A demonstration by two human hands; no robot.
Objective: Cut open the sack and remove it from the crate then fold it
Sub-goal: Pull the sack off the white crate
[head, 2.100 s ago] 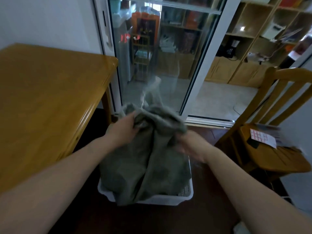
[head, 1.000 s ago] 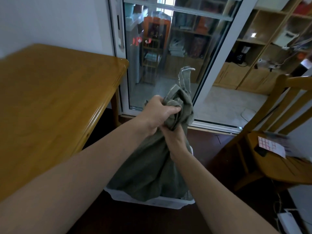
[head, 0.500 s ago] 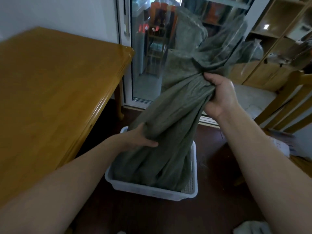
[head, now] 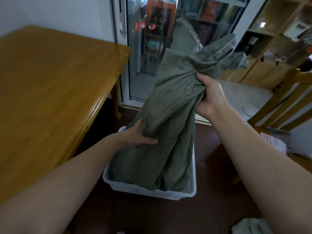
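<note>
A grey-green woven sack [head: 170,115] stands stretched up out of a white plastic crate [head: 152,191] on the dark floor. My right hand [head: 207,97] is clenched around the gathered neck of the sack, held high, with the loose top flaring above it. My left hand [head: 138,137] grips the sack's left side lower down, just above the crate's rim. The bottom of the sack still lies inside the crate and hides what is in there.
A wooden table [head: 50,92] fills the left. A glass sliding door [head: 148,53] stands behind the crate. A wooden chair [head: 287,98] with a paper on its seat is at the right. A pale cloth [head: 249,227] lies on the floor, bottom right.
Both hands were bunched together on the sack's top; my right hand then rose with the neck while my left dropped to the sack's side. Since half a second ago the pose barely differs.
</note>
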